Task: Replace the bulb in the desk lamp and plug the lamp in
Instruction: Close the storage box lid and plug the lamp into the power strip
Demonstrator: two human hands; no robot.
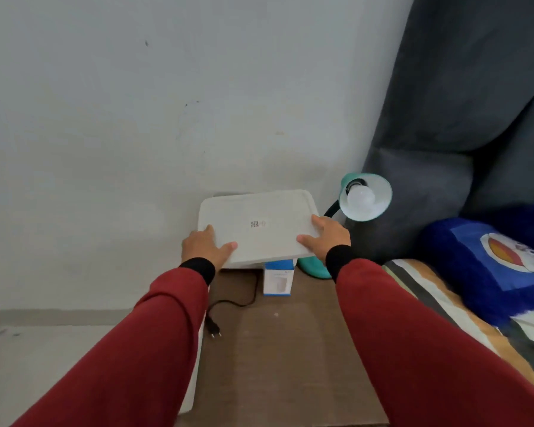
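Observation:
A teal desk lamp [366, 195] stands at the back right of the brown table [278, 349], its shade turned toward me with a white bulb [360, 195] in the socket. Its black cord [244, 300] runs across the table to a loose plug [214, 329] near the left edge. A white flat tray-like lid [256, 226] is held tilted above the table; my left hand [205, 248] grips its left edge and my right hand [324, 237] grips its right edge. A blue-and-white bulb box [278, 277] stands upright under the lid's near edge.
A white wall is behind the table. A dark grey curtain [463, 103] hangs at the right. A bed with a striped sheet [450, 306] and a blue cartoon pillow [494, 260] lies along the right. A white surface [74, 359] sits at lower left.

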